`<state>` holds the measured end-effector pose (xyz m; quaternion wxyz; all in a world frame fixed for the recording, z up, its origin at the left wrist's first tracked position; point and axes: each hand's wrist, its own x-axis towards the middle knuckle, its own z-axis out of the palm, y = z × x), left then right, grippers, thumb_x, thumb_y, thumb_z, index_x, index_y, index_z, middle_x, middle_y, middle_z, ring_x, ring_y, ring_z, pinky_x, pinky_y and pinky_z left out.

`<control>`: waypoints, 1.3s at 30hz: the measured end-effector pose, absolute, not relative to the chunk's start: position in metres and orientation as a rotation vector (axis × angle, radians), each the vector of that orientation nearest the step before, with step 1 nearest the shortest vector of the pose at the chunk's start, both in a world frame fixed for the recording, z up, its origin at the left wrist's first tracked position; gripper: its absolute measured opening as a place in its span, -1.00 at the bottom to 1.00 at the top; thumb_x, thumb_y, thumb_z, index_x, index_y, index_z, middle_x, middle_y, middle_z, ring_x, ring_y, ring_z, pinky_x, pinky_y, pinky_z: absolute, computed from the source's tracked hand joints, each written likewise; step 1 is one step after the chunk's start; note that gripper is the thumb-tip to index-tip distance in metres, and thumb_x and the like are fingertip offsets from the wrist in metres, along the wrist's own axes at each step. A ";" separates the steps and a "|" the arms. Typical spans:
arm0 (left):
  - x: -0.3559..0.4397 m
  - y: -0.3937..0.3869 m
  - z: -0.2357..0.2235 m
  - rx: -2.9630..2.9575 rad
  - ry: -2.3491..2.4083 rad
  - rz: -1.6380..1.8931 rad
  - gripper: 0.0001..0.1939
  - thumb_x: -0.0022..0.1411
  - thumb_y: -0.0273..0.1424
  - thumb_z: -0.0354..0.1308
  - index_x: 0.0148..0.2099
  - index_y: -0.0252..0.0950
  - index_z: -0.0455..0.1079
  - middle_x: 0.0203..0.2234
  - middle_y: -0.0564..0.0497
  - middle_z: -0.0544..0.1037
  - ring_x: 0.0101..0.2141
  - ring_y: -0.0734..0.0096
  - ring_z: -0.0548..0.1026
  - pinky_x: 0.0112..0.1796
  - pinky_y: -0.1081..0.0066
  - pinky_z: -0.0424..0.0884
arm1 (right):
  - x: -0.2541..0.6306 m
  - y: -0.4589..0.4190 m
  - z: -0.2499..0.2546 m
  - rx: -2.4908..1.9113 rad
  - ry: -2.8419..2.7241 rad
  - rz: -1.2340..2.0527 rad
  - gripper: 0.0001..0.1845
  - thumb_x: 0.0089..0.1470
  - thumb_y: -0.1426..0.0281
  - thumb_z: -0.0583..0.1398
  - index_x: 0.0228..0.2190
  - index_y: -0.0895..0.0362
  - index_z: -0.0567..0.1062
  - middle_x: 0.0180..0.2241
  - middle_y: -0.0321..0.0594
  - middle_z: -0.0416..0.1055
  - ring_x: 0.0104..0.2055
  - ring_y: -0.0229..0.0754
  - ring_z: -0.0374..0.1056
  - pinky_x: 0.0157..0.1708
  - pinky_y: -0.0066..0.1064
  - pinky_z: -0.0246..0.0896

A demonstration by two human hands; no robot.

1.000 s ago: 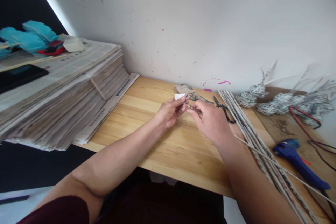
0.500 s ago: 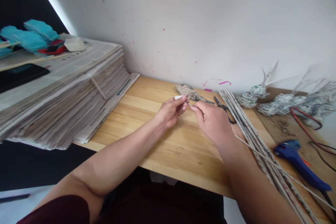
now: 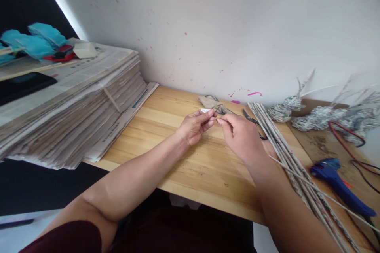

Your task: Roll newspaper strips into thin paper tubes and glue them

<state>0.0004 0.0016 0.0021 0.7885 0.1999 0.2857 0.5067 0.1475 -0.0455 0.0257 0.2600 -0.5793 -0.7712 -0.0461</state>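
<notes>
Over the middle of the table, my left hand (image 3: 196, 127) is closed in a pinch on a small piece of white paper (image 3: 204, 110), whose pointed end sticks out above the thumb. Close beside it, my right hand (image 3: 242, 136) is closed, thumb against forefinger, at a thin thing that runs between the two hands. Most of that thing is hidden by the fingers. A thin pale stick (image 3: 320, 193) emerges from behind my right forearm; whether it reaches into the hand I cannot tell. Behind the hands lie a crumpled greyish cloth (image 3: 209, 102) and black-handled scissors (image 3: 251, 118), partly covered by my right hand.
Rolled newspaper sticks (image 3: 285, 158) lie along the right side of the table (image 3: 178, 166). Farther right are a blue glue gun (image 3: 341, 185), woven paper shapes (image 3: 282, 110) and a red cable (image 3: 344, 142). On the left stands a tall newspaper stack (image 3: 89, 122) bearing a black phone (image 3: 26, 85).
The fingertips of both hands have drawn slightly closer together, and the white paper has shifted a little to the right. The pale stick by my right forearm has shifted slightly.
</notes>
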 end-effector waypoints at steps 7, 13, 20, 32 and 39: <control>0.000 0.002 0.002 0.454 0.576 1.090 -0.88 0.22 -0.68 0.14 -0.35 -0.49 0.46 -0.42 -0.04 0.57 -0.44 0.63 0.54 -0.29 0.65 0.50 | 0.149 -0.045 0.027 -1.550 -2.057 -0.049 -0.79 0.21 0.30 0.11 -0.26 0.13 0.50 -0.37 -0.18 0.52 -0.40 -0.16 0.35 -0.39 -0.37 0.04; -0.001 0.002 0.003 0.435 0.587 1.092 -0.90 0.21 -0.67 0.16 -0.32 -0.48 0.47 -0.43 -0.02 0.56 -0.48 0.66 0.53 -0.34 0.66 0.50 | 0.149 -0.045 0.027 -1.633 -2.122 -0.160 -0.67 0.28 0.28 0.01 -0.38 0.13 0.49 -0.47 -0.17 0.47 -0.41 -0.15 0.32 -0.42 -0.36 -0.05; 0.000 -0.001 0.001 0.495 0.528 1.082 -0.90 0.20 -0.67 0.17 -0.28 -0.44 0.48 -0.38 -0.01 0.57 -0.45 0.65 0.53 -0.30 0.63 0.51 | 0.149 -0.045 0.027 -1.644 -2.088 -0.157 -0.65 0.28 0.26 0.02 -0.39 0.13 0.50 -0.55 -0.22 0.43 -0.50 -0.19 0.27 -0.47 -0.37 -0.10; -0.029 0.043 0.005 0.333 0.731 1.399 -0.84 0.27 -0.62 0.13 -0.37 -0.36 0.40 -0.53 0.11 0.52 -0.43 0.60 0.57 -0.40 0.69 0.50 | 0.152 -0.050 0.035 -1.749 -2.140 -0.311 -0.83 0.18 0.37 0.13 -0.22 0.11 0.50 -0.31 -0.12 0.54 -0.33 -0.09 0.41 -0.41 -0.33 0.06; -0.059 0.051 0.025 0.269 0.747 1.428 -0.75 0.39 -0.51 0.02 -0.37 -0.27 0.37 -0.62 0.25 0.51 -0.47 0.76 0.48 -0.47 0.83 0.41 | 0.135 -0.104 0.058 -1.888 -2.279 -0.245 -0.72 0.15 0.60 0.03 -0.22 0.16 0.49 -0.37 -0.06 0.52 -0.34 -0.07 0.40 -0.34 -0.27 0.14</control>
